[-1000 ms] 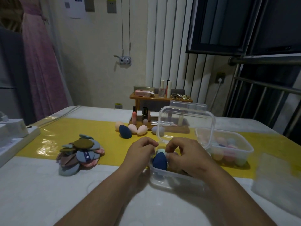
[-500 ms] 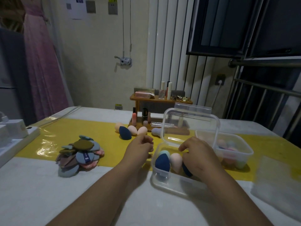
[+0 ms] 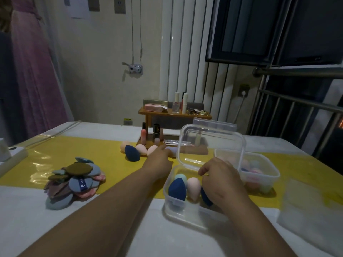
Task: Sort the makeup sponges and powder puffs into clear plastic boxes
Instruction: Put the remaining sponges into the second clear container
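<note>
Beside the open clear box (image 3: 185, 216) | our right hand (image 3: 220, 179) presses a navy sponge (image 3: 205, 197) inside | our left hand (image 3: 157, 161), fingers extended, reaches loose sponges (image 3: 141, 149) behind it | next: pinch one, likely.

You're in home room, likely bedroom or dressing corner. Pink garment (image 3: 35, 71) hangs at left beside painted wall with pull cord and switch plates. White ribbed radiator panel (image 3: 183, 58) runs up back wall. Dark window (image 3: 259, 28) with metal bars (image 3: 297, 108) at right, wall socket below it. Your table (image 3: 92, 229) has white top, yellow runner (image 3: 83, 153) under clear film. Small wooden shelf (image 3: 172, 115) holds cosmetics bottles, lipsticks, clips. Power strip (image 3: 13, 156) sits at left edge.
</note>
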The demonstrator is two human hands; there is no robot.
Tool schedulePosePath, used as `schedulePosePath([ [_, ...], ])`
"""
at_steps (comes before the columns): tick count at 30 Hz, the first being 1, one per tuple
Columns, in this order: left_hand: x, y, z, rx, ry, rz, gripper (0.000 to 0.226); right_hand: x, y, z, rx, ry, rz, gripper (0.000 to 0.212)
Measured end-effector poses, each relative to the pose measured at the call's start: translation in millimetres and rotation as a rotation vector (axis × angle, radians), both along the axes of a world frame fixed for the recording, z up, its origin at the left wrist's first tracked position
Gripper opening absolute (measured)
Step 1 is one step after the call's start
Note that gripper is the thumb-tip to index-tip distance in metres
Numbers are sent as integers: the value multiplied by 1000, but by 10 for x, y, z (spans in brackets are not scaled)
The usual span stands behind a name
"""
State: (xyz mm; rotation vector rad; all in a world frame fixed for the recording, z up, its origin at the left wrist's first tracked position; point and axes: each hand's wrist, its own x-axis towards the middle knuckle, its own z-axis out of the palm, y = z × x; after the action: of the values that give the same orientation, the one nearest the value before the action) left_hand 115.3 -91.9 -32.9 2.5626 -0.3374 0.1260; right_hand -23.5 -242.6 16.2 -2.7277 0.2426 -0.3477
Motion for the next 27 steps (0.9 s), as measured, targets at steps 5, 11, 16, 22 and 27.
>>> schedulePosePath([
  [5, 211, -54, -37, 175, 1, -12, 61, -13, 11, 12, 1, -6, 1, 34],
  [11, 181, -48, -115, 160, -27, -29, 53, -13, 7, -2, -7, -22, 9, 34],
  [16, 3, 11, -114, 14, -78, -25, 45, 2, -8, -22, -16, -28, 22, 31],
  [22, -271, 120, -37, -324, -116, 127, 25, 10, -11, -40, -2, -15, 3, 32],
  [27, -595, 294, 49, -717, -133, 57, 22, 21, -2, -46, 56, 2, -22, 34],
])
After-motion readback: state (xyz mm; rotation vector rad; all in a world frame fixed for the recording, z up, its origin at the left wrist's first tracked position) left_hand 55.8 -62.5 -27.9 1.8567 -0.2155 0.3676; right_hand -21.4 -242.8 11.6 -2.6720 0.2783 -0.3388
